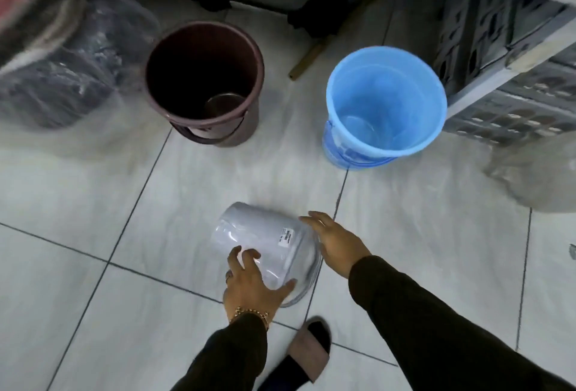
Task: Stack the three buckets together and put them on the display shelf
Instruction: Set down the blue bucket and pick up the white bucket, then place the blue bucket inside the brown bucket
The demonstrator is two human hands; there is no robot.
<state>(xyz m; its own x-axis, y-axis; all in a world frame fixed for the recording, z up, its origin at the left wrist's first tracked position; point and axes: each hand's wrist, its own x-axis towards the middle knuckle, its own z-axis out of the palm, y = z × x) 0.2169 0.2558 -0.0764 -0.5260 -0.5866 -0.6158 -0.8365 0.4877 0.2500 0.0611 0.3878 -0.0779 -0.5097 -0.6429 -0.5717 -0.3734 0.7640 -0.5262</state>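
Clearly, white bucket [265, 250]: lies tipped on its side on the tiled floor [93, 219], base pointing away from the person and rim toward them, so it has to be righted or lifted before it can nest with anything.
Label on white bucket [288, 237]: a small sticker on the upper wall; its print is too blurred to read.
Left hand [252, 284]: rests on the near wall of the white bucket, fingers spread over the curve and thumb out toward the rim; the grip is splayed and pressing, not closed round anything, which reads as steadying a round thing that would roll.
Right hand [335, 241]: flat and open at the rim on the far side, fingers together; whether it actually touches the plastic I cannot tell, as motion blur softens the edge. Placed opposite the left, it looks set to clamp the bucket between two palms.
Brown bucket [204, 82]: upright, mouth open, well apart up the floor to the left, handle hanging down its front; a sensible base for a stack.
Blue bucket [385, 103]: upright too, to the right of the brown one, just beside a grey lattice crate [511, 85].
Wrapped bundle [62, 72]: clear plastic over dark goods, left of the brown bucket.
Progress: none of the three is nested yet; the display shelf is not identifiable in view.
Sandal [307, 350]: the person's foot stands just behind the white bucket.
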